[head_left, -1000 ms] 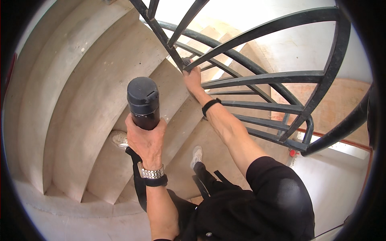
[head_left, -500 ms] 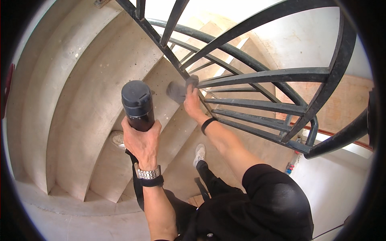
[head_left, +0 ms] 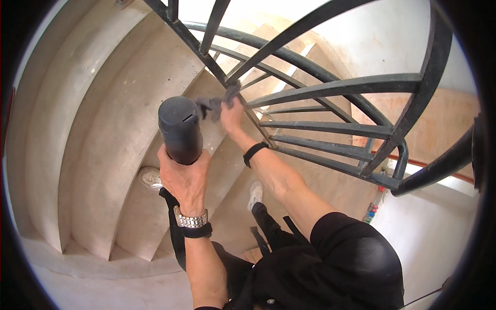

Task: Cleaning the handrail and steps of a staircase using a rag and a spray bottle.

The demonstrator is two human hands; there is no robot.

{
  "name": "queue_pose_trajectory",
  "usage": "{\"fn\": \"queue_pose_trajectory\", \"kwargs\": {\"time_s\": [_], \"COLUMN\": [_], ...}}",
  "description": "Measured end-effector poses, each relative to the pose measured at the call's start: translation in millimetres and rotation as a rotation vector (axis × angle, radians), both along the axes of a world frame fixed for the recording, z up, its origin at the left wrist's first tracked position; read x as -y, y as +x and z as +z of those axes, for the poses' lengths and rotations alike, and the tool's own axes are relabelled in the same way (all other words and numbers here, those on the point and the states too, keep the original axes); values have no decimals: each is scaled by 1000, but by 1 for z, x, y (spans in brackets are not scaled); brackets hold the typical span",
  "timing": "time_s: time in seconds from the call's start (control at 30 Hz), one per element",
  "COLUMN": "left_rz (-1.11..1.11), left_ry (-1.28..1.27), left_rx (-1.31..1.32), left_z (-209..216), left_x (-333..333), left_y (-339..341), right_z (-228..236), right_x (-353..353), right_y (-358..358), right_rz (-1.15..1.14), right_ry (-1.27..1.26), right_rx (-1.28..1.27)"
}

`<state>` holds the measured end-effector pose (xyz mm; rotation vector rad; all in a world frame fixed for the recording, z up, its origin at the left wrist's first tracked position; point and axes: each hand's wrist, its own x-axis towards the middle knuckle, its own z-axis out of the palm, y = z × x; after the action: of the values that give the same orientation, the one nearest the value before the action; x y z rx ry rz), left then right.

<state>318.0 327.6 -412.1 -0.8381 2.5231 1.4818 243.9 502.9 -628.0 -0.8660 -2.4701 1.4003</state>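
My left hand is closed around a black cylindrical bottle with a flat dark cap, raised above the stairs and tilted away from me. A metal watch and a black band circle that wrist. To the right of the bottle, my right hand is closed on a dark grey cloth. The cloth lies against the lower bar of the black metal railing, with a blurred loose end trailing left toward the bottle. My right fingers are partly hidden by the cloth.
Curved, speckled concrete steps fan out on the left. My shoes stand on the lower treads. A dark round handrail runs along the right, near a pale wall. Small coloured fittings sit at the wall's foot.
My right hand has shifted slightly up and left along the railing, and the cloth's loose end has swung left. The bottle's top has tipped slightly; my left hand keeps its grip.
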Motion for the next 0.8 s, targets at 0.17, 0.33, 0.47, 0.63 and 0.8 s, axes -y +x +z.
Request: {"fn": "queue_pose_trajectory", "kwargs": {"time_s": [0.17,0.33,0.47,0.63,0.8], "left_rz": [-36,-22,2,9,51], "left_ry": [-45,-27,39,-6,-33], "left_rx": [-54,-31,-18,-40,-67], "left_z": [-1,0,1,4,10], "left_x": [-15,7,4,8,16], "left_y": [-8,7,4,5,4], "right_z": [-27,32,21,20,81], "right_x": [-3,-20,-34,-8,19], "right_y": [52,12,-32,26,2], "right_rz": [243,-80,-157,170,148], "right_ry": [-117,28,-407,136,-33], "right_rx": [26,-252,-238,-43,-159]}}
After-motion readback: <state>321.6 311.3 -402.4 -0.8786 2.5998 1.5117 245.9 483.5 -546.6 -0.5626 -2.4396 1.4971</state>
